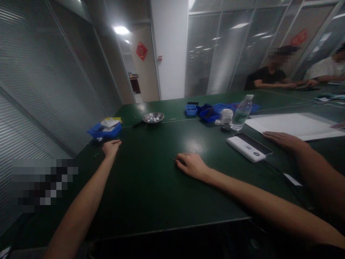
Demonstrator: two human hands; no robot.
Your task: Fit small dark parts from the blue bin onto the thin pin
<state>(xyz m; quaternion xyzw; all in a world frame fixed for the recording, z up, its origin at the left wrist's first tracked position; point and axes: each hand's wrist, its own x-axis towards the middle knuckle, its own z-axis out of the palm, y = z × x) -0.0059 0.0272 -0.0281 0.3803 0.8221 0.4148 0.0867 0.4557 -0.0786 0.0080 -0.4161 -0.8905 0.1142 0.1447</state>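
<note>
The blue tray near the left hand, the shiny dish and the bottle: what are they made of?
Blue tray: probably plastic, dull, evenly coloured, though blur leaves that open. Shiny dish: likely polished metal; it gleams silver. Bottle: seemingly clear, smooth plastic; it's see-through, though glass is possible.

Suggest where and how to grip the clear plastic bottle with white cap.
Grip the bottle around its body below the cap, probably from image right: it stands upright, a rounded white container crowds its left; the right looks freer.

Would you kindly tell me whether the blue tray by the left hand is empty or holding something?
Holding something: a white item shows above the rim of the blue tray.
</note>
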